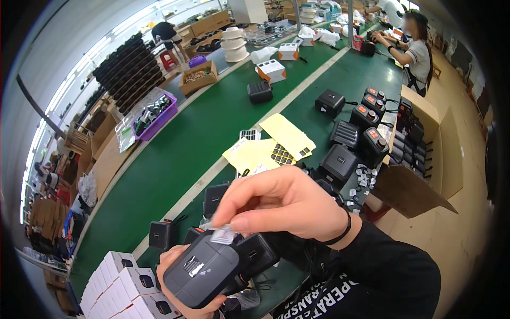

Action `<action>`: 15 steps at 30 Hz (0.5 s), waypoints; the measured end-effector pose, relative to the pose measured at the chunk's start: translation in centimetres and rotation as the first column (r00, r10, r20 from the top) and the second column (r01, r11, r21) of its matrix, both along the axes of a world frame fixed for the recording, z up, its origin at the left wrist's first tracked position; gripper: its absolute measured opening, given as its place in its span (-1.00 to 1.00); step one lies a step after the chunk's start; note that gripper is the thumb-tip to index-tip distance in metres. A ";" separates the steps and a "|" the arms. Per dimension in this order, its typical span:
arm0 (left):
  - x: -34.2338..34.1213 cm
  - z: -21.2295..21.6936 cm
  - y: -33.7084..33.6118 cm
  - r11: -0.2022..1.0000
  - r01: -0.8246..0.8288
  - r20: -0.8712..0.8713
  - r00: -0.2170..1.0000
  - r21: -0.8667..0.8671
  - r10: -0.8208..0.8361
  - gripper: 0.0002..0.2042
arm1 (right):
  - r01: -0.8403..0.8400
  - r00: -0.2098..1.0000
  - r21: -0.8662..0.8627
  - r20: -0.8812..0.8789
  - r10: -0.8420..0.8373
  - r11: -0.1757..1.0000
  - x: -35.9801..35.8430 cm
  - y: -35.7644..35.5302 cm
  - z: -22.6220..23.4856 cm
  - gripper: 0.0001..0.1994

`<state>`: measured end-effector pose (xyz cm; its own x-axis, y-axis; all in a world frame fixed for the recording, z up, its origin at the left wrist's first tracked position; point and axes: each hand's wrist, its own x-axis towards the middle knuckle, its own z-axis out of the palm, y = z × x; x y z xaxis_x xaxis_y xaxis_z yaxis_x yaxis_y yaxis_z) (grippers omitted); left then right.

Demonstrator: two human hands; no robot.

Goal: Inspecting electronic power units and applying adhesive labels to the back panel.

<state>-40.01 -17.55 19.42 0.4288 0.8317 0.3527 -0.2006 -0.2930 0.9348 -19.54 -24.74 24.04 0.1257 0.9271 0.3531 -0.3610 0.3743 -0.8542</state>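
Note:
My left hand (166, 261) grips a black box-shaped device (183, 284) with rounded corners, its flat face turned up. A silvery, shiny patch (194, 267) sits at the middle of that face. Over the device's far edge, my right hand (297, 204) pinches a small translucent piece (223, 235), maybe a bit of film or a label, between thumb and fingers. Whether it touches the device I cannot tell. Around my hands stand similar black devices (161, 234), partly hidden. Beyond my right hand lie yellow sticker sheets (289, 133) with dark squares.
White boxes (114, 271) are stacked at the near left. Several black devices (340, 162) line the right side of the green table (202, 122). An open carton (449, 154) holds more beside it. A purple basket (159, 119) stands far left; a co-worker (417, 58) sits far right.

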 end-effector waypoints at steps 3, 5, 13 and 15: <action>-0.3 -0.1 0.8 0.999 0.031 -0.026 0.999 0.039 -0.030 -0.01 | -0.083 0.992 -0.056 -0.100 0.078 0.995 0.0 -0.1 0.1 -0.73; -0.3 0.2 0.9 0.996 0.061 -0.019 0.998 0.062 -0.060 -0.01 | -0.108 0.992 -0.035 -0.075 0.105 0.993 0.1 0.0 -0.4 -0.69; -1.7 1.2 2.0 0.902 0.237 -0.292 0.947 0.362 -0.132 -0.13 | -0.115 0.991 -0.042 -0.078 0.112 0.992 -0.1 0.1 0.5 -0.77; -1.5 1.2 1.9 0.885 0.253 -0.368 0.924 0.392 -0.102 -0.12 | -0.014 0.998 0.091 0.070 0.007 0.996 -0.2 0.3 0.0 -0.82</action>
<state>-41.55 -15.60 20.66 0.7075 0.5316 0.4657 0.0071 -0.6643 0.7475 -19.71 -24.43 24.00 0.0883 0.8918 0.4436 -0.3062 0.4481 -0.8399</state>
